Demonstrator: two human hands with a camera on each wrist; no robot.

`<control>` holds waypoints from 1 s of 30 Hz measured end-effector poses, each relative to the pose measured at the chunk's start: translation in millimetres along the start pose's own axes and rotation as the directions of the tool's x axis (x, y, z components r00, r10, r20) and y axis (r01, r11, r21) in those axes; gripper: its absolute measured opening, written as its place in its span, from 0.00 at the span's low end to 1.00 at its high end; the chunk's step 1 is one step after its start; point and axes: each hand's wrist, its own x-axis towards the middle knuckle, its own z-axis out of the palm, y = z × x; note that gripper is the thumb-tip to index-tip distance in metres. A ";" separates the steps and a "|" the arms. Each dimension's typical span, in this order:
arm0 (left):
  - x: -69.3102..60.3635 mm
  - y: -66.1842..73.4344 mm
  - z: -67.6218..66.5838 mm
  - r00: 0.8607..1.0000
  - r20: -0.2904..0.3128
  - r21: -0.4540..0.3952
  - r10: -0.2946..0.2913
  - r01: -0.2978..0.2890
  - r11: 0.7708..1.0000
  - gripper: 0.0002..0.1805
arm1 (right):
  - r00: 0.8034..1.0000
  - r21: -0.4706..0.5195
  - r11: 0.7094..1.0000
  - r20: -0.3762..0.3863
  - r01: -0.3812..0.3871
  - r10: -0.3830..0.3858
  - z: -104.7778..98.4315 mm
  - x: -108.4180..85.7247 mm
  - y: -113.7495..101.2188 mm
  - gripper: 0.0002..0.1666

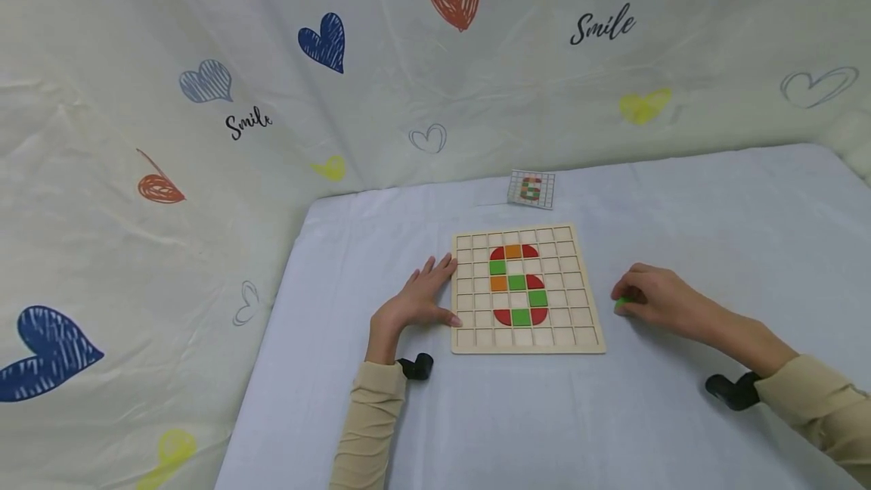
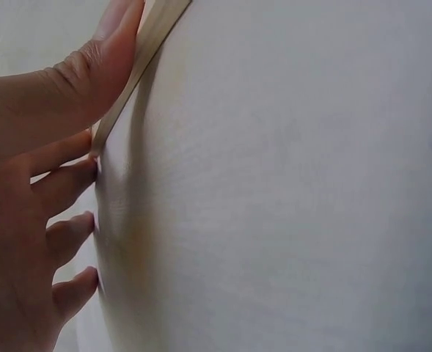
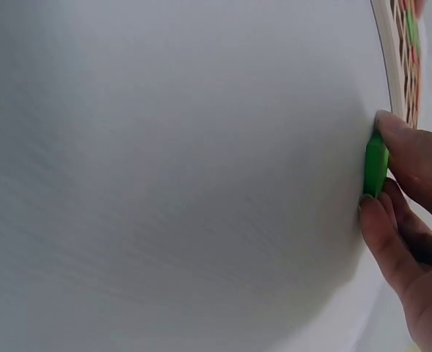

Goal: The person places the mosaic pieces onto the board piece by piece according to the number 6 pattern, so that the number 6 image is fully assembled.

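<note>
A wooden grid board [image 1: 522, 339] lies flat on the table, with red, orange and green tiles [image 1: 518, 283] set in its cells in an S-like shape. My left hand [image 1: 418, 297] rests at the board's left edge, fingers spread and thumb on the rim; the left wrist view shows the thumb [image 2: 91, 81] against the board's side. To the right of the board, my right hand [image 1: 656, 295] pinches a green tile [image 3: 375, 165] between thumb and fingers, just above the cloth.
Behind the board lies a small pattern card [image 1: 531, 189] showing a similar coloured figure on a grid. White cloth [image 1: 517, 422] covers the table. A curtain [image 1: 381, 97] printed with hearts hangs at the back and left. Black wrist devices [image 1: 733, 392] sit at both sleeves.
</note>
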 end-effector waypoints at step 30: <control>0.5 1.8 0.2 1.000 -0.002 0.009 -0.015 0.015 1.000 0.62 | 0.989 0.055 0.994 -0.118 0.099 -0.092 -0.6 -2.1 -4.0 0.16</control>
